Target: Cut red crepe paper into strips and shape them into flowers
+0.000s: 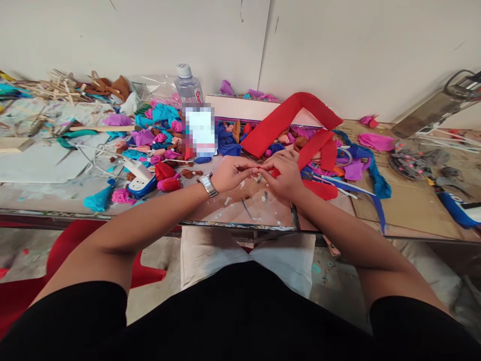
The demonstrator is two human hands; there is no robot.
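Observation:
My left hand [232, 174], with a metal watch [208, 185] at the wrist, and my right hand [283, 173] meet over the front middle of the table. The fingertips of both pinch a small piece of red material [259, 167], mostly hidden by the fingers. More red shows beneath my right hand. Just behind and to the right, a long folded red strip [278, 123] lies over a heap of coloured pieces. Another red piece [320, 190] rests right of my right hand.
A bottle [189, 87] and a lit phone [201, 131] stand behind my left hand. Left are a blue-and-white power socket [143, 184], cables and wooden sticks [62, 85]. Scissors [323, 179], a blue ribbon [378, 208] and cardboard [406, 205] lie right.

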